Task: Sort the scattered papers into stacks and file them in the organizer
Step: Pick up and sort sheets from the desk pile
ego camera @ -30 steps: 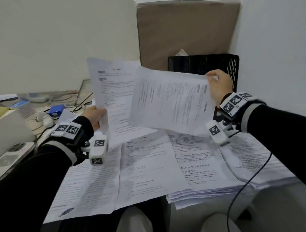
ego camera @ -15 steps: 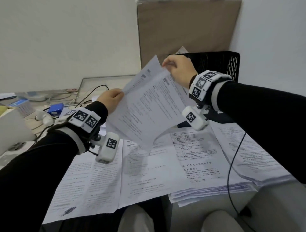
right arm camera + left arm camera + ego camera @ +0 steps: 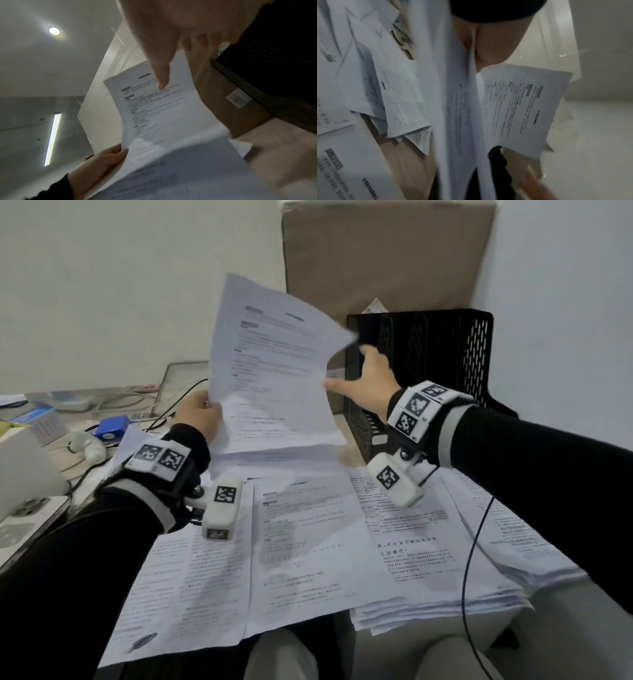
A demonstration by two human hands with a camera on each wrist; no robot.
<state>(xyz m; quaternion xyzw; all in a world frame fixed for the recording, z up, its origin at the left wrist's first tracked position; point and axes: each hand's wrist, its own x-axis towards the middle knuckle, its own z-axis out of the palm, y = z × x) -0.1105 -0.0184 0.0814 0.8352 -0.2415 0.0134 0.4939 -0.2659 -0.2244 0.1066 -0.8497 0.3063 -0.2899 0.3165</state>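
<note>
Since a moment ago the right hand (image 3: 368, 383) has let go, its fingers spread beside the black organizer (image 3: 421, 371), whose slots look dark; left hand (image 3: 198, 419) pinches the sheets (image 3: 274, 378) upright above the surface; left wrist view blurred; right wrist view shows the sheets' curling free edge.

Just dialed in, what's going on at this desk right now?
A person is midway through sorting papers. The left hand grips a few printed sheets by their left edge, holding them upright above the desk. The right hand is at their right edge with fingers extended, though the contact is blurred. More papers lie spread and stacked on the desk below. The black mesh organizer stands behind the right hand, and nothing visible has been filed in it yet.
</note>
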